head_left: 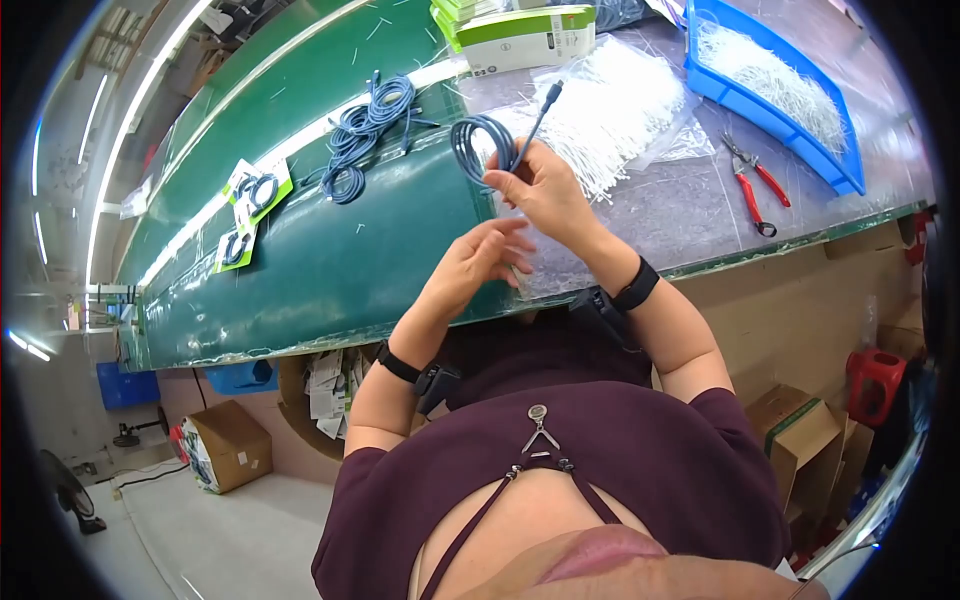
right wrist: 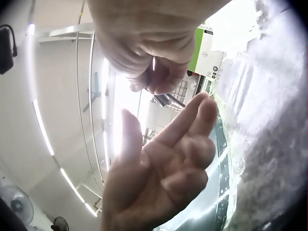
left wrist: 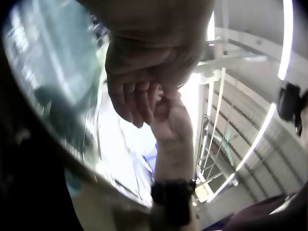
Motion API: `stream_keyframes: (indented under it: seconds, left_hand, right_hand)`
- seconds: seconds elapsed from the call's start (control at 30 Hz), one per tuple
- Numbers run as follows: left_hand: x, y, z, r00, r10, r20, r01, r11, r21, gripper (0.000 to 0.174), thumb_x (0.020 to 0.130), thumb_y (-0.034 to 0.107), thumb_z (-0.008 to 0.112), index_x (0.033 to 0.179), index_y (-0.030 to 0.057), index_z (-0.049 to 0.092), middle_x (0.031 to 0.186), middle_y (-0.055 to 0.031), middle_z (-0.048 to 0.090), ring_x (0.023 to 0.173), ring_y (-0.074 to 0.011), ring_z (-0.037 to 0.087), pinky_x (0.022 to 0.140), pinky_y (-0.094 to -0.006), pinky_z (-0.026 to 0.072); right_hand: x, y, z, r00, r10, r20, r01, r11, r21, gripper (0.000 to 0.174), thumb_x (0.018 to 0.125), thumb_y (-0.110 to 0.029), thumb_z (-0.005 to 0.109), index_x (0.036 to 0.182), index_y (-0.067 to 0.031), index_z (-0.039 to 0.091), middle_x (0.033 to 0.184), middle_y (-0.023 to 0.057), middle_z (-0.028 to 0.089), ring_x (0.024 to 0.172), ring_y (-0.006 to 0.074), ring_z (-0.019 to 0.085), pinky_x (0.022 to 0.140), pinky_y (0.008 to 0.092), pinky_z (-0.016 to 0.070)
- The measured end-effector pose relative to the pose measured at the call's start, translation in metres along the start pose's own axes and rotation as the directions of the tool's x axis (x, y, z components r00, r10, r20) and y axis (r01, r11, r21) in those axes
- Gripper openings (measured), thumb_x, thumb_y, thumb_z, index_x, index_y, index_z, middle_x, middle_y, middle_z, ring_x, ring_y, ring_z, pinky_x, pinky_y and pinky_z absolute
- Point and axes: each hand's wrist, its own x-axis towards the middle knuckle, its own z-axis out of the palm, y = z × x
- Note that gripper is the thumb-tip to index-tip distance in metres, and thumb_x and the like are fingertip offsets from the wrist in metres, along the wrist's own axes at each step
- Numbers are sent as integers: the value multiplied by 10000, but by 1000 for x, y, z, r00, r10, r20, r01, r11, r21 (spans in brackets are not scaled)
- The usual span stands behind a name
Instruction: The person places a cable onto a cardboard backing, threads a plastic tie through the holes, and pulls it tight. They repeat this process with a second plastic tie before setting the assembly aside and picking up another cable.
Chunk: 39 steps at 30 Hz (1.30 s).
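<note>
Left of the ties [head_left: 625, 105], the right hand [head_left: 550, 200] pinched the coil [head_left: 463, 150]; the left hand [head_left: 468, 265], seemingly empty, was loosely spread. Gripping every loop together, without crushing, suited it best.

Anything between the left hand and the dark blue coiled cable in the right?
No loose object visible between left hand and cable. Only the right hand, gripping the coil, covers part of its near edge.
</note>
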Motion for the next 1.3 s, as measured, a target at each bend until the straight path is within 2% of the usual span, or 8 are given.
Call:
stream_keyframes:
  seconds: [0.03,0.17,0.33,0.53,0.67,0.97,1.13,1.3]
  left_hand:
    - [1,-3,5,982,-158,105,183,933,-309,292,964,240,544,1210,83,556,1034,-16,585,770,-112,558,640,-263,470]
    - [15,-3,10,997,-14,71,62,691,-721,374,985,290,497,1284,66,488,954,-21,589,723,-111,530,602,-240,445]
    - [27,-18,3,991,-137,6,80,537,-840,376,994,285,473,1278,38,472,913,-36,593,694,-107,506,588,-244,434]
    - [23,-4,7,997,-37,-72,-5,860,-510,201,995,214,472,1088,37,497,838,-63,586,665,-131,556,582,-256,459]
    - [25,4,-6,996,-5,-88,-5,994,-114,171,992,210,475,997,39,484,785,-78,579,628,-152,584,552,-266,477]
    - [54,22,-33,989,-140,36,93,806,585,214,992,235,475,992,20,477,738,-68,567,544,-138,571,486,-251,474]
    - [96,50,-46,983,-160,90,129,950,284,239,968,232,528,1044,10,487,751,-56,567,531,-130,562,484,-233,462]
    - [181,39,-72,945,321,-61,-232,791,567,291,929,221,588,1090,-3,496,806,-77,599,629,-132,578,541,-245,462]
  right_hand:
    - [-3,-3,3,1000,1,-7,-1,1000,0,196,854,-186,702,943,-37,611,767,8,585,597,61,523,571,211,451]
    - [-12,-13,10,997,-67,-46,67,998,0,173,855,-169,699,915,-30,615,789,18,574,598,69,521,569,220,447]
    - [-14,5,7,976,-202,-78,185,966,-179,235,829,-181,717,921,7,611,840,59,545,580,119,524,555,259,436]
    - [-6,-5,-25,945,272,180,-311,918,247,301,865,-225,696,1060,-22,588,746,6,536,581,57,462,518,209,373]
    - [-2,-15,-42,907,296,301,-374,893,249,390,854,-241,710,1126,-10,552,697,-17,525,576,44,448,503,199,347]
    - [5,10,-51,891,319,324,-385,908,165,283,847,-178,705,1039,-1,596,730,7,561,576,66,488,509,210,402]
    - [11,22,-60,944,236,232,-302,901,313,184,882,-149,659,999,-30,580,734,1,538,617,63,497,539,207,412]
    - [15,15,-62,999,-24,-36,37,911,412,112,904,-99,622,977,-32,570,805,7,521,649,77,525,582,209,445]
